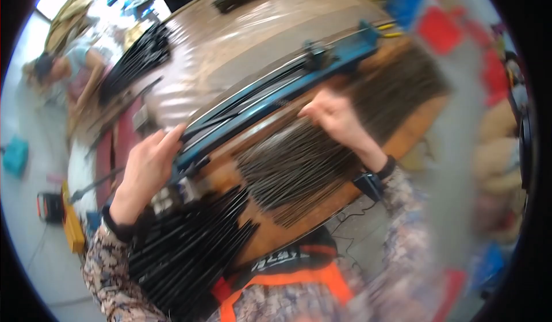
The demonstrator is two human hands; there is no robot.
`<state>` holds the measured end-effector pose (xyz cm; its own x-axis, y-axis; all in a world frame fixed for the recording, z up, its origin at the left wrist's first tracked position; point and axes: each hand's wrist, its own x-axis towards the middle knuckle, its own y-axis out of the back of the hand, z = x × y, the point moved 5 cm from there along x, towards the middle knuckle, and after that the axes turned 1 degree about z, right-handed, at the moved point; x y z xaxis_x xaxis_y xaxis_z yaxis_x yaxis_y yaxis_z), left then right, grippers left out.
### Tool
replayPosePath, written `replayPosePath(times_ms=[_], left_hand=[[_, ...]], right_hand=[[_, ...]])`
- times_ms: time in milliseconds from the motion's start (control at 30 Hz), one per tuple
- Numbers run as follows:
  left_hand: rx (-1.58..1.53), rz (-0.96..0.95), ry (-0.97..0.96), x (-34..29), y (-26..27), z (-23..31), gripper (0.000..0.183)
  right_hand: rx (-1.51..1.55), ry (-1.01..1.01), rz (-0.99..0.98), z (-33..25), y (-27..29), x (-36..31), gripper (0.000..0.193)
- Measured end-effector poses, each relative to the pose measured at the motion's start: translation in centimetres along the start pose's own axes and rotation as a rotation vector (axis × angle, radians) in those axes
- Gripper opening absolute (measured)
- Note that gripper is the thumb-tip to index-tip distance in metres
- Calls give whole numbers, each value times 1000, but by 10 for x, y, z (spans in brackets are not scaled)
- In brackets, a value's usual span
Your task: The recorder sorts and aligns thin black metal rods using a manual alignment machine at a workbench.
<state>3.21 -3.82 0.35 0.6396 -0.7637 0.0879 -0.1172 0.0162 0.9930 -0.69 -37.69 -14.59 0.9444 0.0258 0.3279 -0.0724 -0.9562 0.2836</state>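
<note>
My left hand [150,164] is closed on a slim black rod [214,123] at the near-left end of a long blue metal fixture [270,99]. One part of the rod lies along the fixture's channel, and a dark length shows on the other side of the hand. My right hand [336,121] hovers just in front of the fixture, its fingers curled into a pinch and smeared by motion. Whatever it holds, if anything, is too small to make out. Beneath it lies a wide layer of thin dark rods [299,167]. A bundle of thicker black rods [190,244] lies below my left hand.
A dark clamp block [316,54] sits on the fixture's far part. Behind spreads a table under clear plastic sheeting [230,52], with a black bundle [138,57] on it. Another person [75,72] bends over at the far left. A yellow bar [73,218] stands beside the table.
</note>
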Motion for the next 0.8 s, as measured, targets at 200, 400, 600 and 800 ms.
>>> replayPosePath(times_ms=[200, 400, 600, 800], left_hand=[[-117, 131, 143, -9, -32, 10, 40], [-76, 60, 156, -39, -6, 37, 38], [-241, -149, 339, -57, 13, 55, 27], [-363, -131, 303, -58, 5, 78, 13]], right_hand=[[-159, 208, 49, -13, 13, 27, 21], [-218, 362, -70, -55, -18, 16, 17], [-280, 723, 55, -74, -27, 11, 21], [-233, 725, -116, -87, -58, 0, 24]])
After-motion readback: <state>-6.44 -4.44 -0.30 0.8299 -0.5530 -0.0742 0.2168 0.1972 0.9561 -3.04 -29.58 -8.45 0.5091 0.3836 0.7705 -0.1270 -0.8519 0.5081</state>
